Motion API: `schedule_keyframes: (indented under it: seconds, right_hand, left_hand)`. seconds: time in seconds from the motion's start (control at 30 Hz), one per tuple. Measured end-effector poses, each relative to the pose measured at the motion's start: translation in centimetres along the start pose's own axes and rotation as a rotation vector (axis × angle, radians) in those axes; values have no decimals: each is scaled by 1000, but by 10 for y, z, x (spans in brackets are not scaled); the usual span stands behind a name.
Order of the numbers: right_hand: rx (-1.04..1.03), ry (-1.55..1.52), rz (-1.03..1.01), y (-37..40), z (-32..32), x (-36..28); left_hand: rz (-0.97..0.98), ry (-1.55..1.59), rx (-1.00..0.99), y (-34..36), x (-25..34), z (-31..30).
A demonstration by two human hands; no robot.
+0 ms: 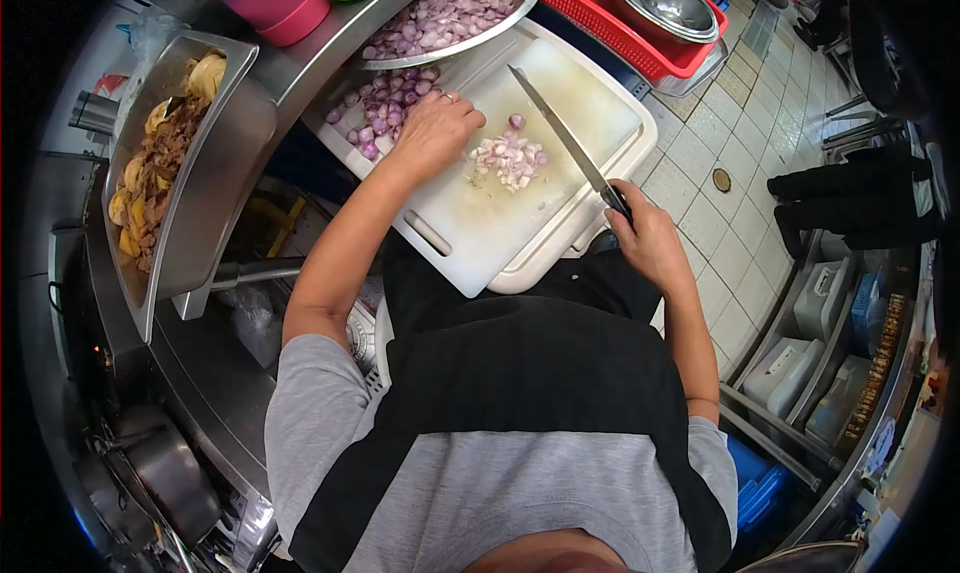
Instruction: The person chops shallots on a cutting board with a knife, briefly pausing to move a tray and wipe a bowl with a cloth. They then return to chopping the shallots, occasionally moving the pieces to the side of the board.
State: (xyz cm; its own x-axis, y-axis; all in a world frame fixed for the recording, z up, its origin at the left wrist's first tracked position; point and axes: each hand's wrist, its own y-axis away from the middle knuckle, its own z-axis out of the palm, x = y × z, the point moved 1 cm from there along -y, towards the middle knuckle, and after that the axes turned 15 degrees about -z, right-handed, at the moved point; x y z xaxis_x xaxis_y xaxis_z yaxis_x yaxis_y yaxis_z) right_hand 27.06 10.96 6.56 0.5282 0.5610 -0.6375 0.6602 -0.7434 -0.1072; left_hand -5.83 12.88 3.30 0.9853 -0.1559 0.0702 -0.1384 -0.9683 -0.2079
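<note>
Head view, knife in right hand, left hand near shallots

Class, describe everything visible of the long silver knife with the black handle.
The long silver knife has a narrow, metal-looking blade tapering to a pointed tip, and a black handle. The person's right hand grips the handle, partly covering it. The blade slants over the white rectangular cutting board, tip pointing away from the person and leftward, with chopped white-and-purple pieces to its left. Whether the blade touches the board is unclear.
</note>
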Motion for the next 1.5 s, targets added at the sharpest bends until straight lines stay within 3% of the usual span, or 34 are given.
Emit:
schedule_keyframes:
  seconds: [0.2,0.27,0.37,0.53,0.63,0.7,0.87,0.97,1.0,1.07,1.13,1.23,1.3,1.37,1.43,1.5]
  right_hand:
    - [-23,-14,40,10,-1,-1]
    - [-2,-22,34,9,1,-1]
    - [27,-50,50,8,-2,-10]
    - [29,-131,58,27,-21,-16]
    - [-145,-226,-9,37,-25,-14]
    - [-251,-284,-198,40,-21,-14]
    - [-488,-273,-141,23,3,-26]
    - [-432,-312,-117,13,16,-21]
    - [-380,-344,-124,12,19,-13]
    - [-349,-339,-73,8,18,2]
    - [-241,-347,-62,6,15,16]
    - [-326,-377,133,-4,3,25]
    - [-260,-388,73,-7,1,35]
    - [-263,-396,252,-12,-6,39]
    - [-233,-398,268,-13,-6,45]
    - [-107,-210,0,-15,-8,41]
  left_hand:
    - [-114,37,-173,-4,14,-11]
    - [-39,355,-74,-19,24,0]
    - [12,329,-2,-31,35,28]
    - [-84,156,-27,-14,9,1]
    - [-87,245,-7,4,-24,2]
    - [-110,231,13,13,-36,1]
    - [-152,326,94,23,-53,-4]
    - [-314,442,248,29,-48,-15]
    - [-315,440,247,32,-46,-17]
    - [-534,704,150,40,-40,-16]
    - [-487,717,142,48,-29,-8]
    - [-369,746,108,54,1,2]
    - [-255,697,89,52,28,6]
    - [-239,701,79,46,47,9]
    - [-221,708,67,43,55,12]
    - [-248,695,19,42,59,18]
